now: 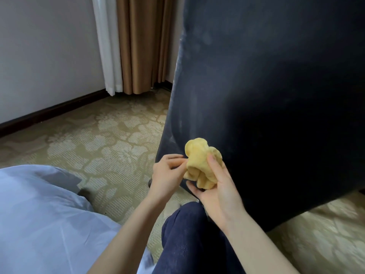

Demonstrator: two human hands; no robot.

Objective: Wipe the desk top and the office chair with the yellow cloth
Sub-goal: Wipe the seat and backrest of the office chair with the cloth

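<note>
The yellow cloth (199, 163) is bunched into a ball in front of the lower left part of the office chair's dark back (266, 95). My right hand (217, 190) grips the cloth from below and the right, thumb laid over it. My left hand (167, 173) pinches the cloth's left edge with thumb and fingertips. The chair back fills the right half of the view and shows pale dusty smears along its left edge. The desk top is not in view.
Patterned beige carpet (98, 135) covers the floor. A grey wall with a dark skirting board (49, 111) runs at the left, with white and tan curtains (138, 46) behind. My knee in dark trousers (187, 234) is below the hands, and my pale blue shirt (39, 214) is at the lower left.
</note>
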